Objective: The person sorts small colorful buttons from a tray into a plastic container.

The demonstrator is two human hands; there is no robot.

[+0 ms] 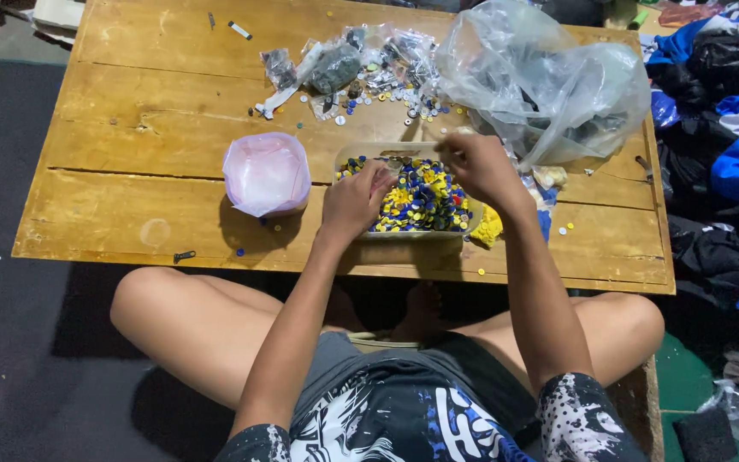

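Tray of buttons (416,201) sits on desk (130,128) directly before me. Lined bowl (266,174) to its left. Large plastic bag (549,85) behind, to the right. Small packets (361,64) behind tray. Clothes pile (720,145) right of desk.

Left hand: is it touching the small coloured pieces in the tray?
Touching. The head view shows the left hand resting fingers-down on the blue and yellow pieces in the tray.

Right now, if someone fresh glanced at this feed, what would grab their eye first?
Probably the clear tray heaped with small yellow and blue pieces at the middle of the wooden table, with the left hand dug into it and the right hand raised just above. Next, the big crumpled clear plastic bag behind the tray to the right, and the pink-lined bowl to its left.
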